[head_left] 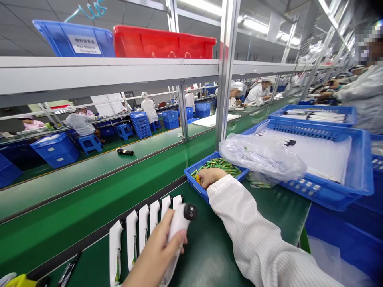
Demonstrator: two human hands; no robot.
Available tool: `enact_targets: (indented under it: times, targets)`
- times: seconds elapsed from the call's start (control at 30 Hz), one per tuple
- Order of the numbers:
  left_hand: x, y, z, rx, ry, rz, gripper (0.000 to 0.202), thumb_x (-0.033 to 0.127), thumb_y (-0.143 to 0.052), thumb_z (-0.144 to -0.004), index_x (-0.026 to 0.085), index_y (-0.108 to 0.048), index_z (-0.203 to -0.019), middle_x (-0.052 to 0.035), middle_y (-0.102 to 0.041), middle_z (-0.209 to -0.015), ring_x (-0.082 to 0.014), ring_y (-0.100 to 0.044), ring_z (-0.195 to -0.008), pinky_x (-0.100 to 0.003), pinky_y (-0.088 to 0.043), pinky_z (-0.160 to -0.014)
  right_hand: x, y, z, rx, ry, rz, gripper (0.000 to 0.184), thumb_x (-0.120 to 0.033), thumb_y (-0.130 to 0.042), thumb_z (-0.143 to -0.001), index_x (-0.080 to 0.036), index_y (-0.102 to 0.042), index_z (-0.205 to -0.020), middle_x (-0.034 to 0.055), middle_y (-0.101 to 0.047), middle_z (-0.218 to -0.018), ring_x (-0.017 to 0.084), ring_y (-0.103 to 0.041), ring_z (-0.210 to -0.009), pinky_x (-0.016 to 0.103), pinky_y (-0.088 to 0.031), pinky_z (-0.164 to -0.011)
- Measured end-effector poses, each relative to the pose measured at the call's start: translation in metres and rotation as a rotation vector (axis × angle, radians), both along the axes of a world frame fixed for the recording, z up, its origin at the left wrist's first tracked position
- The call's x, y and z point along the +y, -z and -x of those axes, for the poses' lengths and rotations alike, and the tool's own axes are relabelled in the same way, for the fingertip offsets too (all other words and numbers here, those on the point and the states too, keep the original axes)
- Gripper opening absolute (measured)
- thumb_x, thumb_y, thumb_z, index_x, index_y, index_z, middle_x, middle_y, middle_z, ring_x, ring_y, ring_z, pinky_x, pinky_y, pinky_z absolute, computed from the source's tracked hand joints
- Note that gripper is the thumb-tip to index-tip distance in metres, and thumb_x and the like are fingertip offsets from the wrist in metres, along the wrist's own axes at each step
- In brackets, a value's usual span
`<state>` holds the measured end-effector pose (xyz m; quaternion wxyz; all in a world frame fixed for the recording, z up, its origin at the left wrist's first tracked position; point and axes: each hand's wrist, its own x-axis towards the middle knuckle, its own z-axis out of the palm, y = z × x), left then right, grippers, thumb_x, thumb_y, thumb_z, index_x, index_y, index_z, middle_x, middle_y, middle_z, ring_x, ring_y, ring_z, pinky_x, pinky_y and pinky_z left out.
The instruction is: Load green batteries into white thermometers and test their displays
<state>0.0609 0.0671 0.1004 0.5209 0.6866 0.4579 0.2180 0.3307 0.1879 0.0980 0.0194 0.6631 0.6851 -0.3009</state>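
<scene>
Row of white casings [144, 221] lies side by side on green bench [212, 235]; left hand [161, 247] in front of row's right part, fingers wrapped round another white casing [180, 218], black end up; careless swing could knock row askew; right hand [212, 176] down in small blue tray [197, 190], fingers curled among green cylinders [220, 162]; can't tell whether pinching any; hurried scoop could spill some over rim; plastic bag [260, 157] slumps by tray's right end; sleeve [239, 211] catching it could drag it onto cylinders.
</scene>
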Motion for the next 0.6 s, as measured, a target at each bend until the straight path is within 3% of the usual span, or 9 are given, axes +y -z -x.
enact_targets:
  times: [0.1,0.17,0.23,0.33,0.47,0.6]
  targets:
    - [0.006,-0.006,0.009,-0.266,-0.192,0.025,0.041,0.052,-0.052,-0.084,0.024,-0.051,-0.115,-0.0021,-0.061,-0.081,-0.0193,-0.056,-0.068,-0.029,-0.046,-0.065,0.002,0.003,-0.004,0.118,-0.051,0.039,0.018,-0.007,-0.063,-0.061,-0.016,-0.066,-0.077,-0.0021,-0.066,-0.069,0.014,-0.063,-0.066,0.022,-0.048,-0.062]
    - [0.009,-0.011,0.013,-0.353,-0.243,0.095,0.032,0.052,-0.050,-0.086,0.024,-0.054,-0.102,0.0002,-0.059,-0.076,-0.0156,-0.050,-0.060,-0.025,-0.043,-0.056,0.004,0.006,-0.007,0.194,-0.070,0.051,0.017,-0.006,-0.061,-0.061,-0.015,-0.064,-0.075,-0.0024,-0.065,-0.065,0.014,-0.062,-0.064,0.021,-0.048,-0.060]
    - [0.011,-0.016,0.017,-0.398,-0.241,0.168,0.029,0.050,-0.046,-0.088,0.024,-0.054,-0.097,0.0008,-0.058,-0.075,-0.0138,-0.049,-0.060,-0.023,-0.042,-0.056,0.006,0.009,-0.008,0.257,-0.063,0.038,0.014,-0.007,-0.059,-0.064,-0.013,-0.062,-0.076,-0.0023,-0.063,-0.060,0.014,-0.061,-0.059,0.021,-0.048,-0.057]
    - [0.011,-0.021,0.020,-0.469,-0.295,0.193,0.033,0.049,-0.049,-0.087,0.025,-0.054,-0.109,-0.0018,-0.063,-0.086,-0.0154,-0.056,-0.075,-0.022,-0.044,-0.064,0.009,0.008,-0.004,0.326,-0.002,-0.071,0.016,-0.009,-0.056,-0.069,-0.011,-0.059,-0.084,-0.0028,-0.058,-0.054,0.012,-0.057,-0.052,0.021,-0.047,-0.053]
    - [0.008,-0.029,0.020,-0.564,-0.367,0.118,0.039,0.045,-0.059,-0.082,0.024,-0.052,-0.114,-0.0065,-0.062,-0.109,-0.0213,-0.061,-0.094,-0.026,-0.049,-0.070,0.000,-0.013,0.011,0.429,0.057,-0.343,0.021,-0.012,-0.048,-0.077,-0.011,-0.057,-0.095,0.0027,-0.062,-0.074,0.012,-0.056,-0.060,0.022,-0.046,-0.057]
    - [0.002,-0.037,0.017,-0.659,-0.409,-0.006,0.039,0.039,-0.061,-0.083,0.027,-0.047,-0.117,-0.0067,-0.061,-0.116,-0.0242,-0.061,-0.103,-0.026,-0.054,-0.069,-0.029,-0.043,0.038,0.587,-0.036,-0.519,0.024,-0.014,-0.038,-0.084,-0.014,-0.059,-0.098,0.0059,-0.062,-0.098,0.015,-0.057,-0.086,0.025,-0.045,-0.076]
